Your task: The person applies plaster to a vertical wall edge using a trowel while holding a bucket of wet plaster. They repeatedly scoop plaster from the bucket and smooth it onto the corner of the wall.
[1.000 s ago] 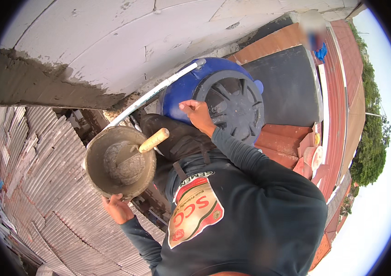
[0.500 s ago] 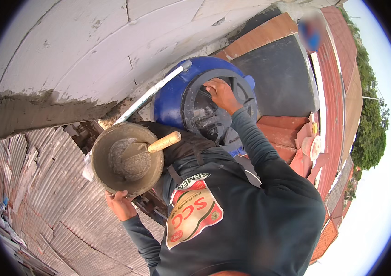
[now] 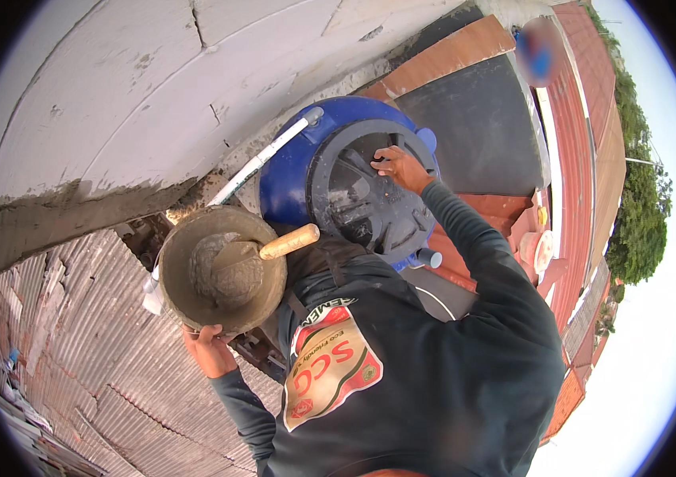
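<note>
My left hand [image 3: 209,350] grips the lower rim of a round, mortar-smeared bucket [image 3: 169,274]. Inside the bucket lies wet grey mortar [image 3: 222,290], with a trowel [image 3: 294,241] resting in it. The trowel's wooden handle sticks out over the right rim, and its blade is partly coated. My right hand [image 3: 403,168] is over the black lid [image 3: 338,187] of a blue tank [image 3: 286,179]. Its fingers are loosely bent and apart, with nothing visible in them; whether they touch the lid is hard to tell.
A pale block wall [image 3: 155,87] with a mortar band along its bottom rises at upper left. A white pipe [image 3: 262,159] slants between wall and tank. Corrugated roofing [image 3: 107,342] spreads at lower left. A dark panel [image 3: 465,119] and red metal roofs [image 3: 576,183] lie to the right.
My right hand has shifted slightly right and down over the lid, its fingers looser. My left hand still holds the bucket, and the view has shifted a little.
</note>
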{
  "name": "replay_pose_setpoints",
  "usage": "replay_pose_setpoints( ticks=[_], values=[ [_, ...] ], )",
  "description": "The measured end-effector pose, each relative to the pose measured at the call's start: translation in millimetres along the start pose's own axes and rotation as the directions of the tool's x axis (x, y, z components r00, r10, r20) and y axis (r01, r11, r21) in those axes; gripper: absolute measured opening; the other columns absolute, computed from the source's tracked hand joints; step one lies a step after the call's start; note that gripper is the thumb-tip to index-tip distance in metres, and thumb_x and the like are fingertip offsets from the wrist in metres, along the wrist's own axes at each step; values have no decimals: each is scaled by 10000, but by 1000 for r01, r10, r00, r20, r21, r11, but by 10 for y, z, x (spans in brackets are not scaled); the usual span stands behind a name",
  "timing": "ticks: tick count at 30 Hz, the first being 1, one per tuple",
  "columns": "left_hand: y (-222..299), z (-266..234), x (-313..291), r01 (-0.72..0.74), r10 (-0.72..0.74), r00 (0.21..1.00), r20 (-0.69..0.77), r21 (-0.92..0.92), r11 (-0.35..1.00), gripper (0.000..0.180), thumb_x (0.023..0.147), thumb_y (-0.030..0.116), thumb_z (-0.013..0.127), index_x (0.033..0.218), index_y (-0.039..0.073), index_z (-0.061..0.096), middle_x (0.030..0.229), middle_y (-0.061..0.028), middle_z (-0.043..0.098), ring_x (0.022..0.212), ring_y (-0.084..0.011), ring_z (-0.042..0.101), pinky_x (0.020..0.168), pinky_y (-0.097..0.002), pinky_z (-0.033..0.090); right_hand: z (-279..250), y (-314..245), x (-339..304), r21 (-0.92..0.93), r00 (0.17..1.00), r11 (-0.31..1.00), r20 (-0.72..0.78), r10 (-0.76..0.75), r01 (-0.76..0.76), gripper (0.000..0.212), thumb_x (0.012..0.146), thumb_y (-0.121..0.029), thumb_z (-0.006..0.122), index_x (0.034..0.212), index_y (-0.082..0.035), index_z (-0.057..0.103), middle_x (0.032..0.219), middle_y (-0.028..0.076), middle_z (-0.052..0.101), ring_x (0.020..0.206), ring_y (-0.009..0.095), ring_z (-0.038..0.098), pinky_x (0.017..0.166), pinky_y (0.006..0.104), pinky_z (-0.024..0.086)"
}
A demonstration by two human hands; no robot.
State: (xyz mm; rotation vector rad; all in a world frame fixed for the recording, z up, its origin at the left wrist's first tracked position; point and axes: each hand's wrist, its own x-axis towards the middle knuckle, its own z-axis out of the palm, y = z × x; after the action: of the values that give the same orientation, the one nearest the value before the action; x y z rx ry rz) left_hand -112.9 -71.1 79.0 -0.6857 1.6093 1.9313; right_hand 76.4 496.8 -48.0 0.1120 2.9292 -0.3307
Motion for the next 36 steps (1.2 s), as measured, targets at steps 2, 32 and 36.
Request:
replay_pose_setpoints(
  ticks=[2,32,36],
  values=[
    [-41,34,26,-4,5,1000,13,-12,1000,481,744,-15,563,1223,28,551,1098,-102,628,927,-233,675,738,-457,687,8,-52,-68,62,999,998,-39,31,-28,270,940,-193,737,1186,-91,776,1220,37,681,1214,303,611,1028,406,510],
    [56,-1108,-2,-49,44,998,-44,-113,992,516,747,-31,555,1256,53,545,1158,-111,643,959,-275,690,718,-469,667,583,-1079,-653,408,321,252,109,941,-878,1388,726,-644,891,1682,1,119,1681,410,129,1520,642,205,1254,601,268],
    [284,-1495,-247,-73,60,986,-154,-81,994,523,744,-11,571,1260,74,547,1174,-114,634,1009,-298,674,788,-538,649,633,-937,-699,368,319,250,140,937,-896,1402,721,-656,890,1682,3,108,1684,408,119,1518,652,191,1241,604,299]
  ],
)
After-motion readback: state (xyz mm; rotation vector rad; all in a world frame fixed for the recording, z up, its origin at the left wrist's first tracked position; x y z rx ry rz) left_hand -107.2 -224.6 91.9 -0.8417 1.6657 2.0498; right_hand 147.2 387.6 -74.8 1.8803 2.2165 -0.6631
